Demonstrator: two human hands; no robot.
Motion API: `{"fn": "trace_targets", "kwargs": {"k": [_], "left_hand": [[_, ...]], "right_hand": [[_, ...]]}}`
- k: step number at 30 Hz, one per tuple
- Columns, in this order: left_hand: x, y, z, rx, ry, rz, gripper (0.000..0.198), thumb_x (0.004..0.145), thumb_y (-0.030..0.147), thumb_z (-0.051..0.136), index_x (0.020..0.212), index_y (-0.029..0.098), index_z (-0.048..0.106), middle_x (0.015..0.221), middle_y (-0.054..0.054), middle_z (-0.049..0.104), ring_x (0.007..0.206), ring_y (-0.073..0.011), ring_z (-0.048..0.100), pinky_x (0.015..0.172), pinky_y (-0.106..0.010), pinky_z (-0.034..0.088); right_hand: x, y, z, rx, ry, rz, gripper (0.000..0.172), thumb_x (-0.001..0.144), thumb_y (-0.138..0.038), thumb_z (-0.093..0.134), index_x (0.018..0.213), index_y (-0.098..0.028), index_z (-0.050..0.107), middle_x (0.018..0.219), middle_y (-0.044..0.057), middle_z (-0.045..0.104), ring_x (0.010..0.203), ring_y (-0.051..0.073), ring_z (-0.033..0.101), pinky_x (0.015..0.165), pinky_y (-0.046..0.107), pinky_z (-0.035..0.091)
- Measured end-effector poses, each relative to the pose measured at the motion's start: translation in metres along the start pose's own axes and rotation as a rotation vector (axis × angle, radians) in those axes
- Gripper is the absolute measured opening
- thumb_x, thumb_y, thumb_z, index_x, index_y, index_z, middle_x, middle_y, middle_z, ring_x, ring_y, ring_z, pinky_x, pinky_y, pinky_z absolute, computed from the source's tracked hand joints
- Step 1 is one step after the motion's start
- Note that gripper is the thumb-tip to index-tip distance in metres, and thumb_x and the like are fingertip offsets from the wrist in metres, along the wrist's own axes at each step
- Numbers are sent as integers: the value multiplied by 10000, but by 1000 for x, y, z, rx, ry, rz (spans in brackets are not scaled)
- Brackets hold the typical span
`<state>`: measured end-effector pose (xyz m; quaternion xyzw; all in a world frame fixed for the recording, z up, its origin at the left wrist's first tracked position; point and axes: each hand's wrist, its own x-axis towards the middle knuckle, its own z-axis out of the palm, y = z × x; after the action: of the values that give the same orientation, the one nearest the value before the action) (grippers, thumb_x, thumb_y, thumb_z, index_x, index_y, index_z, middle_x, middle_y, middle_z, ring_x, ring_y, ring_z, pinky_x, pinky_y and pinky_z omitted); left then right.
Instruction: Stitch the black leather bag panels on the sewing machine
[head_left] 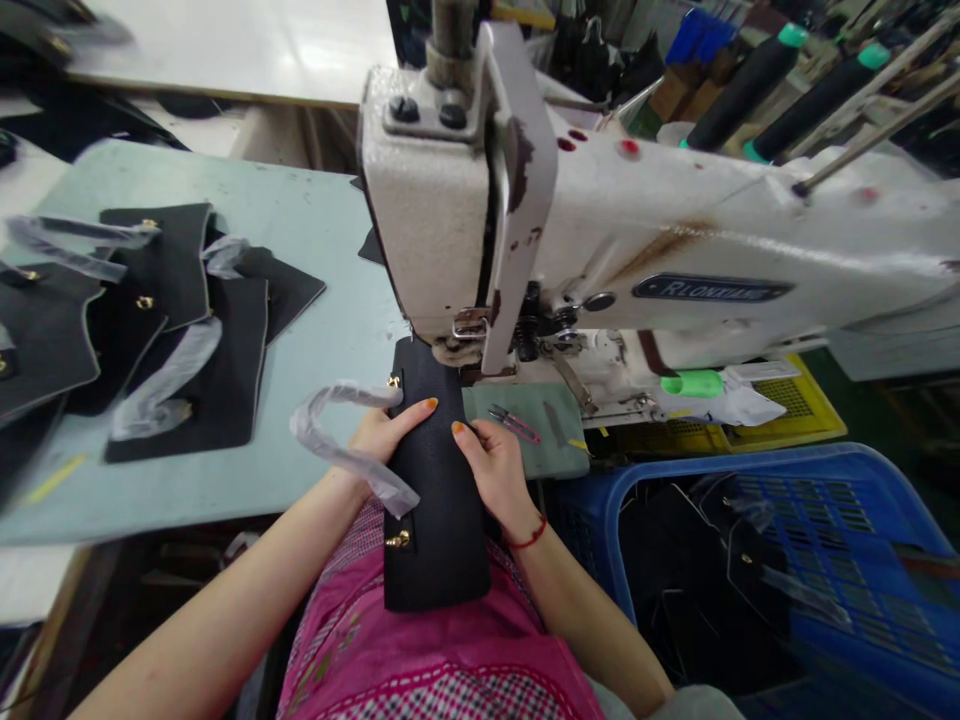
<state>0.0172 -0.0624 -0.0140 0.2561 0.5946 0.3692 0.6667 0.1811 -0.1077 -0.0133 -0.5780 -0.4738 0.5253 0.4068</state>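
The left hand (377,435) and right hand (501,472) pinch opposite edges of the black bag piece (439,500) between them, below the sewing machine (427,200); probably light and bendable, it suits this edge hold.

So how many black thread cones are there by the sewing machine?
2. The left cone stands beyond the sewing machine, at the picture's upper right; the right cone is beside the first. Others may be hidden.
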Motion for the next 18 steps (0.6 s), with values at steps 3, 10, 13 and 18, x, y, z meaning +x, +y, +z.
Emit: {"fn": "trace_targets", "kwargs": {"k": [3, 10, 13, 18], "left_hand": [[6, 5, -1, 32, 5, 8, 431, 682, 375, 839, 1042, 169, 724, 909, -102, 776, 742, -265, 752, 633, -327, 635], [19, 16, -1, 39, -5, 57, 414, 655, 395, 852, 985, 171, 739, 942, -101, 777, 755, -265, 749, 621, -315, 629], [25, 19, -1, 11, -22, 87, 460, 635, 405, 866, 1008, 167, 737, 956, -106, 775, 744, -262, 743, 619, -321, 622], [33, 27, -1, 49, -12, 126, 504, 621, 448, 870, 999, 145, 731, 951, -103, 777, 748, -254, 730, 615, -308, 605]], "right_hand": [[7, -1, 1, 30, -15, 13, 479, 881, -553, 573, 622, -184, 410, 620, -36, 357, 587, 92, 308, 520, 234, 239], [23, -3, 2, 64, -37, 14, 475, 858, -577, 582, 627, -192, 426, 622, -24, 378, 586, 102, 331, 505, 226, 264], [31, -4, 2, 67, -34, 2, 470, 848, -573, 593, 624, -191, 435, 622, -21, 387, 587, 103, 336, 504, 224, 271], [42, -5, 4, 44, -18, -3, 439, 846, -577, 580, 667, -180, 523, 644, -16, 454, 608, 109, 382, 534, 220, 317]]}}
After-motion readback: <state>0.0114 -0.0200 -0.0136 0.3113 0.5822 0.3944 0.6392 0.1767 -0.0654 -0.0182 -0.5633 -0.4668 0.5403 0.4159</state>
